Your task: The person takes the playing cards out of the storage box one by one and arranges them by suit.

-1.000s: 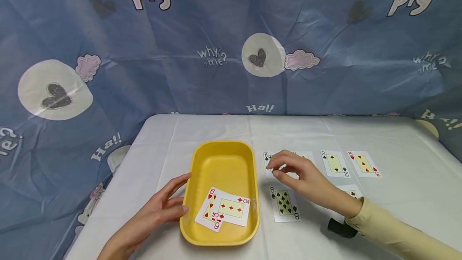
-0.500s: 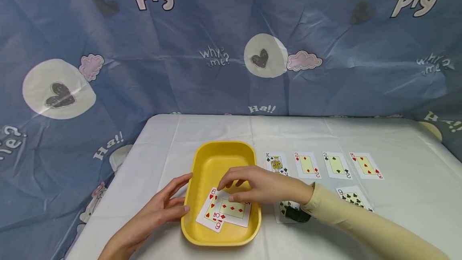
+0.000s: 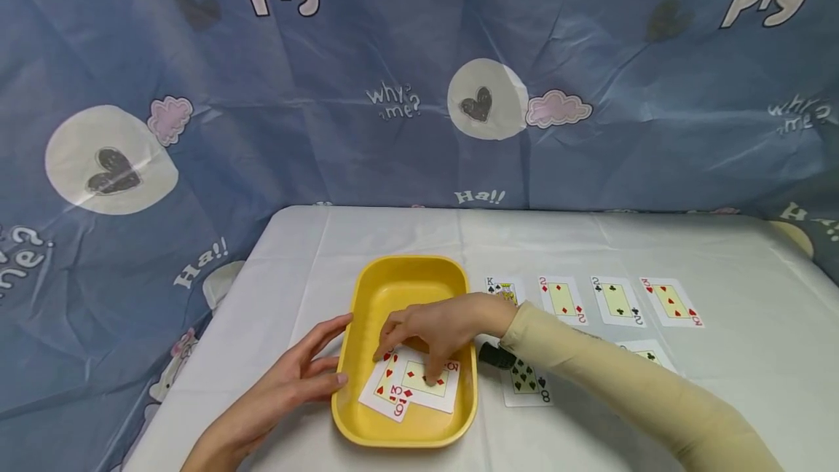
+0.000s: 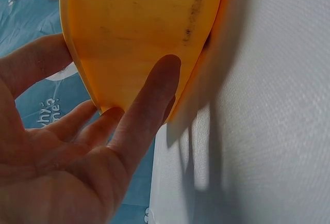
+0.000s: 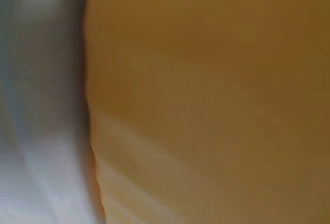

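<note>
A yellow tray (image 3: 406, 268) stands on the white table. Inside lie two overlapping playing cards, a three of diamonds (image 3: 448, 400) and a hearts card (image 3: 379, 398). My left hand (image 3: 288, 384) rests against the tray's left side, fingers spread and fairly straight; the left wrist view shows this hand (image 4: 87, 167) at the tray's outer wall (image 4: 134, 43). My right hand (image 3: 435, 326) reaches down into the tray, thumb over the three of diamonds and fingertips by the hearts card's top. Only a blurred yellow tray surface (image 5: 206, 105) fills most of the right wrist view.
Right of the tray lie face-up cards: a king of spades (image 3: 503, 290), a two of diamonds (image 3: 562, 300), a two of clubs (image 3: 617, 301), a three of hearts (image 3: 671, 301) and an eight of spades (image 3: 527, 388). My right sleeve (image 3: 590, 363) partly covers a clubs card (image 3: 649, 350). Blue printed cloth (image 3: 380, 159) hangs behind.
My right hand has moved left from above the king of spades and down into the tray onto the cards. The left hand stays against the tray.
</note>
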Demonstrator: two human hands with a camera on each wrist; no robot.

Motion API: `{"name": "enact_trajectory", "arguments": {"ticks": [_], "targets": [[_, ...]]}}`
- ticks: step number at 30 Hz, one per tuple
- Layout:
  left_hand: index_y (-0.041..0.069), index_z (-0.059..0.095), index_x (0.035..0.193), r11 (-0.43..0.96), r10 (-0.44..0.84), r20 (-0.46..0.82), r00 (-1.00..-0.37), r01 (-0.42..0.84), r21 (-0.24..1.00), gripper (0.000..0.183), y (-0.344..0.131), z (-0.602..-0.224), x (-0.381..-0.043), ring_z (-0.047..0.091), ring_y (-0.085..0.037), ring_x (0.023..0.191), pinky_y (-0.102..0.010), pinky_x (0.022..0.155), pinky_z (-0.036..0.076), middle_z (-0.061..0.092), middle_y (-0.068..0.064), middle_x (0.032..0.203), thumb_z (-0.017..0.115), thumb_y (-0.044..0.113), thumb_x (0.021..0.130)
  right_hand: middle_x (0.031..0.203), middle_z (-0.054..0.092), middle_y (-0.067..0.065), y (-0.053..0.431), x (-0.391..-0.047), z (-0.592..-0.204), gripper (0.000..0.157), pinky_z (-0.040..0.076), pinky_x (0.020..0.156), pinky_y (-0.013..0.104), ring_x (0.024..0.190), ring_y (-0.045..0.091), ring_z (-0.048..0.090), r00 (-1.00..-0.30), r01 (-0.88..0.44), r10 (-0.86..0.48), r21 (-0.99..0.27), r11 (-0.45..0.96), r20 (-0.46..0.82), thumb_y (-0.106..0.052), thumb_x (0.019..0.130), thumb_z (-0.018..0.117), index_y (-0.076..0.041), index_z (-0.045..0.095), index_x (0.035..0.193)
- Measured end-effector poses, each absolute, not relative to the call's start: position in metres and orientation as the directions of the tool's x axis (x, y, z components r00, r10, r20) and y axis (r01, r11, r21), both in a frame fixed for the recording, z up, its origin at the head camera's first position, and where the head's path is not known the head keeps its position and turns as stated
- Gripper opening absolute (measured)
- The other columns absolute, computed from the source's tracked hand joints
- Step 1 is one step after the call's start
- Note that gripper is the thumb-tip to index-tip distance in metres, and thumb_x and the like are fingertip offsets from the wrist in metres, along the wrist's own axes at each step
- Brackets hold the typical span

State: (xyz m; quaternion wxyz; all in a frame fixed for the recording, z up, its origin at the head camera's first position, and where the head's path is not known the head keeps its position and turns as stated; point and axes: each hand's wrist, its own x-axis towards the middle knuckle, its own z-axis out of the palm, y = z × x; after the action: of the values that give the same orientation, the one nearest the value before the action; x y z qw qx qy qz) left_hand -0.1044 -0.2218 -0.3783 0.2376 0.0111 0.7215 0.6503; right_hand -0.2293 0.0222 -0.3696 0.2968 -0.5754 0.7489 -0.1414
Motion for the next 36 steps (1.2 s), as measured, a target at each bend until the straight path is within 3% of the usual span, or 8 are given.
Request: {"name": "enact_trajectory", "arguments": {"ticks": [4,12,19,23,26,31,36], "targets": [[0.027,0.030,0.153,0.163,0.306,-0.336,-0.891,-0.299,0.940,0.071,-0.221,-0.378,-0.105,0.054,-0.030,0.123,-0.044,0.088,0.053,0.014,-0.009,0.162,0.067,0.017,0.094,0.127,0.044,-0.012,0.017,-0.227,-0.373,0.064,0.035,0.093,0.017,0.110,0.004,0.042,-0.199,-0.816,-0.940,-0.484,0.316,-0.278,-0.020,0.076,0.086,-0.033,0.060,0.133],[0.026,0.029,0.154,0.156,0.320,-0.324,-0.890,-0.288,0.945,0.072,-0.221,-0.379,-0.104,0.055,-0.030,0.122,-0.043,0.088,0.053,0.014,-0.009,0.161,0.067,0.016,0.093,0.119,0.048,-0.010,0.010,-0.231,-0.380,0.048,0.035,0.092,0.018,0.108,0.008,0.044,-0.285,-0.801,-0.938,-0.489,0.345,-0.196,-0.030,0.076,0.086,-0.029,0.064,0.118],[0.026,0.030,0.153,0.158,0.317,-0.317,-0.894,-0.280,0.947,0.072,-0.221,-0.379,-0.103,0.056,-0.030,0.120,-0.043,0.088,0.053,0.016,-0.009,0.161,0.068,0.016,0.093,0.095,0.052,-0.005,0.007,-0.235,-0.382,0.045,0.041,0.073,0.022,0.083,0.011,0.049,-0.475,-0.742,-0.877,-0.505,0.441,-0.067,-0.016,0.082,0.082,-0.024,0.054,0.116],[0.026,0.031,0.153,0.160,0.309,-0.317,-0.897,-0.280,0.947,0.072,-0.220,-0.378,-0.103,0.056,-0.030,0.120,-0.043,0.087,0.053,0.016,-0.008,0.161,0.068,0.017,0.093,0.102,0.052,-0.001,0.009,-0.234,-0.381,0.042,0.045,0.071,0.023,0.080,0.012,0.051,-0.571,-0.723,-0.820,-0.500,0.477,0.043,-0.009,0.089,0.074,-0.021,0.050,0.121],[0.026,0.030,0.153,0.157,0.311,-0.315,-0.897,-0.278,0.948,0.071,-0.219,-0.378,-0.103,0.056,-0.030,0.120,-0.043,0.087,0.053,0.015,-0.008,0.161,0.067,0.017,0.093,0.115,0.051,0.000,0.011,-0.234,-0.380,0.043,0.046,0.076,0.023,0.085,0.012,0.053,-0.602,-0.728,-0.788,-0.494,0.475,0.130,-0.004,0.092,0.068,-0.019,0.050,0.128],[0.025,0.028,0.154,0.145,0.330,-0.307,-0.892,-0.274,0.951,0.072,-0.220,-0.379,-0.102,0.055,-0.030,0.121,-0.044,0.087,0.053,0.013,-0.008,0.162,0.067,0.018,0.094,0.120,0.050,-0.001,0.015,-0.234,-0.380,0.044,0.045,0.082,0.023,0.095,0.010,0.051,-0.630,-0.729,-0.731,-0.521,0.443,0.261,0.004,0.095,0.056,-0.018,0.049,0.133],[0.025,0.028,0.154,0.143,0.337,-0.312,-0.888,-0.280,0.949,0.071,-0.221,-0.378,-0.103,0.056,-0.030,0.119,-0.044,0.088,0.053,0.014,-0.008,0.161,0.066,0.018,0.094,0.121,0.052,-0.002,0.018,-0.234,-0.378,0.042,0.047,0.080,0.026,0.095,0.013,0.053,-0.671,-0.701,-0.622,-0.619,0.354,0.404,0.002,0.095,0.060,-0.016,0.051,0.132]]}}
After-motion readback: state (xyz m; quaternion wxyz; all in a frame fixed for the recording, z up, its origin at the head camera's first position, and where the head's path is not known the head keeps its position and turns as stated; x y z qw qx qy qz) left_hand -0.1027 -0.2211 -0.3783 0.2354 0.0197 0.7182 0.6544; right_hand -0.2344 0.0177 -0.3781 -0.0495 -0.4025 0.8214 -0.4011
